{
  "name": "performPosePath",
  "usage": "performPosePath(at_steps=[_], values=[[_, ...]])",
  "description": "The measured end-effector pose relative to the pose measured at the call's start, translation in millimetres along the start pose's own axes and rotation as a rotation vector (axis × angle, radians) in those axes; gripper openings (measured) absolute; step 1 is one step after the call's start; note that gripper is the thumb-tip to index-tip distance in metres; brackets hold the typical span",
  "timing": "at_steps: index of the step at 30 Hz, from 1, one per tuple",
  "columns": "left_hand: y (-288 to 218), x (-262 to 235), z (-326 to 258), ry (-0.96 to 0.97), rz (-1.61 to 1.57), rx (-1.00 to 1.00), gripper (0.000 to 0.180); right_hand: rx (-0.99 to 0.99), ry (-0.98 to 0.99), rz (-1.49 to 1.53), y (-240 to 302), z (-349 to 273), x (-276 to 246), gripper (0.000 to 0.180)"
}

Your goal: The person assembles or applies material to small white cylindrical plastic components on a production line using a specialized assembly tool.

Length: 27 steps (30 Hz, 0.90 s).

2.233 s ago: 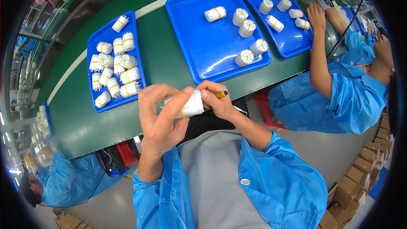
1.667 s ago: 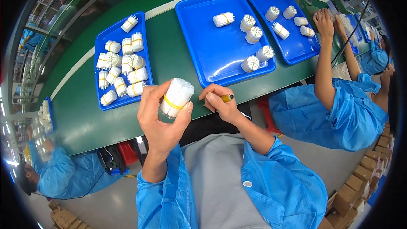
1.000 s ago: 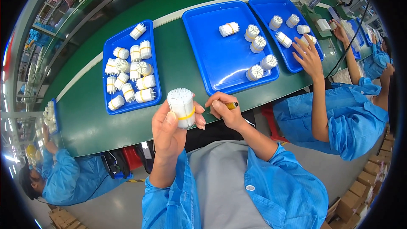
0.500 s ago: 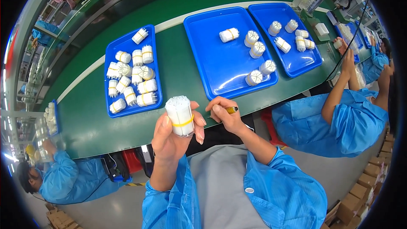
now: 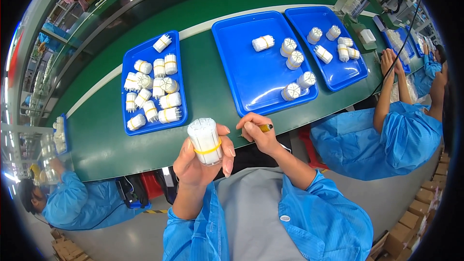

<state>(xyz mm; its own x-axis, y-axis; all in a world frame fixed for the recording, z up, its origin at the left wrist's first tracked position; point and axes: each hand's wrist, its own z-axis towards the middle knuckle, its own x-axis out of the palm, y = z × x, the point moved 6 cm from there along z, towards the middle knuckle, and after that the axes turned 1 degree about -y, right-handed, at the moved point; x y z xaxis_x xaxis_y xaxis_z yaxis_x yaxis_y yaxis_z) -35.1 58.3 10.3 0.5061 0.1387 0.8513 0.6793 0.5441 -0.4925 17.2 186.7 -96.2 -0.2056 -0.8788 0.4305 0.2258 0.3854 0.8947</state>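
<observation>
My left hand [image 5: 189, 168] is closed around a white ribbed cylinder bundled with a yellow band [image 5: 204, 139]. The cylinder is nearly upright above the table's near edge, slightly tilted, its segmented top facing up. My right hand [image 5: 258, 134] is closed on a slim pen-like tool [image 5: 266, 127] with a yellow-brown handle and a dark end. Its thin tip points left, apart from the cylinder; its exact kind is unclear. Similar banded white cylinders lie in the blue left tray [image 5: 182, 112], some on their sides with pins showing.
A blue middle tray [image 5: 246, 63] and a blue right tray [image 5: 333, 75] hold several more cylinders on the green table [image 5: 205, 82]. A black cable [image 5: 405, 38] hangs at the right. Co-workers in blue sit at left and right; cardboard boxes [image 5: 403, 222] stand on the floor.
The held cylinder sits slightly lower in view and tips a little more. My right hand barely moves. The right-hand co-worker's hands have come together.
</observation>
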Motion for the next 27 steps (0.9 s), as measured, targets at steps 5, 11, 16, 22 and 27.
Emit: performPosePath(at_steps=[5, 11, 16, 22, 27], values=[[1, 8, 3, -0.067, 0.199, 0.031, 0.064, -0.006, 0.008, 0.011, 3, -1, 0, 0.023], [-2, 0, 1, -0.253, 0.442, 0.006, 0.052, -0.027, -0.127, 0.054, 25, 1, -5, 0.042], [-5, 1, -4, -0.346, 0.735, 0.032, 0.041, -0.433, 0.016, 0.276, 110, 9, 16, 0.049], [-6, 7, -1, -0.371, 1.073, 0.116, 0.036, -0.656, 0.206, 0.165, 167, 6, 49, 0.054], [-6, 20, 3, -0.286, 1.245, 0.194, 0.036, -0.564, 0.210, 0.072, 165, 7, 59, 0.057]])
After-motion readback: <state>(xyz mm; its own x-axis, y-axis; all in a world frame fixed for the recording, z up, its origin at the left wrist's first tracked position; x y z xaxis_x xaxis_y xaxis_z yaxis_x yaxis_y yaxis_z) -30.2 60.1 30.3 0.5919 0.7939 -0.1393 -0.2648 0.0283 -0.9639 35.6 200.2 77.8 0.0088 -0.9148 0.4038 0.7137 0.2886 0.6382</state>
